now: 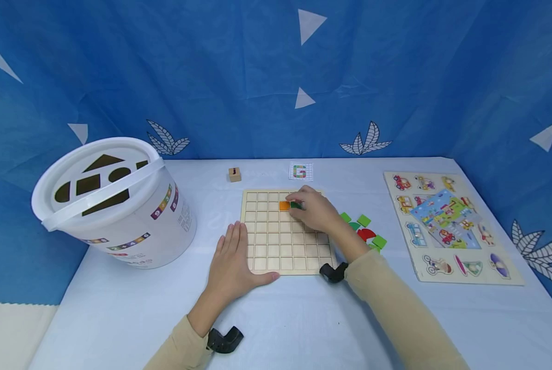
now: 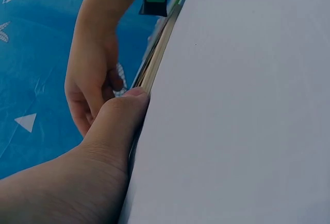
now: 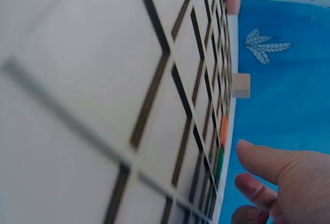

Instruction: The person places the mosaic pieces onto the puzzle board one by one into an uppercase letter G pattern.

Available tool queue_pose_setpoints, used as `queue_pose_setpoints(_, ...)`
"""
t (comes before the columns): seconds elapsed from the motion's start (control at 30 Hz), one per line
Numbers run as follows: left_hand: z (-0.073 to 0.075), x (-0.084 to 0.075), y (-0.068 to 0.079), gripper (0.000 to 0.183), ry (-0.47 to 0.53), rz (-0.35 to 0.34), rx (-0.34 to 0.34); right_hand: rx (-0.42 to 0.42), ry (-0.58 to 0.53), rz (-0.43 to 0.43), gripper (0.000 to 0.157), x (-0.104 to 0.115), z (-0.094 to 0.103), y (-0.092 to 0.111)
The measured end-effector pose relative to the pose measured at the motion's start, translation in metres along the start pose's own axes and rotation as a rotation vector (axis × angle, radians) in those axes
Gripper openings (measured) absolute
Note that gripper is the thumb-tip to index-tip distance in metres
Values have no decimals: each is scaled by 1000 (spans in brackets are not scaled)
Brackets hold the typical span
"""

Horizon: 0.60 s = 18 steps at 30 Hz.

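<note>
A wooden grid board [image 1: 273, 251] lies on the white table. My left hand [image 1: 231, 264] rests flat at its left side, fingers along the left edge and thumb at the front edge. In the left wrist view, the left thumb [image 2: 116, 116] touches the board's side. An orange square tile [image 1: 284, 206] sits in a cell near the far edge. Beside it on the right is a green piece [image 3: 220, 165]. My right hand [image 1: 316, 210] hovers close over this green piece; in the right wrist view its thumb and fingers are apart, with nothing between them.
Loose green and red pieces [image 1: 366, 234] lie right of the board, partly behind the right forearm. A pattern card [image 1: 301, 171] and a small wooden block [image 1: 234, 174] stand beyond it. A white bucket [image 1: 174, 226] is at left, a vehicle puzzle board [image 1: 423, 264] with a picture sheet at right.
</note>
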<state>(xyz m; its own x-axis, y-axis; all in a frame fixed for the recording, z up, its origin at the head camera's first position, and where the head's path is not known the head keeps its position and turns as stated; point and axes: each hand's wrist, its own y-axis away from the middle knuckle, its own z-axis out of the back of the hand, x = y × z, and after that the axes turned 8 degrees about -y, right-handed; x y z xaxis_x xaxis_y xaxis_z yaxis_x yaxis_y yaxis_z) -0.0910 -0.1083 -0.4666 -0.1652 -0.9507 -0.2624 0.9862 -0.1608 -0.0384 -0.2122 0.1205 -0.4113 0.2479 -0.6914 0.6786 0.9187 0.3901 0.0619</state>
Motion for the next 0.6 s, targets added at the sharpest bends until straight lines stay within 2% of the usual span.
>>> queue_pose_setpoints(0.17, -2, 1, 0, 141, -5, 6, 0, -41, 6, -54, 37, -10, 22, 18)
queue_pose_setpoints(0.33, -4, 1, 1, 141, 0, 8, -3, -84, 63, -141, 40, -33, 49, 40)
queue_pose_setpoints(0.6, -3, 1, 0, 140, 3, 5, 6, -32, 133, -327, 41, -68, 86, 74)
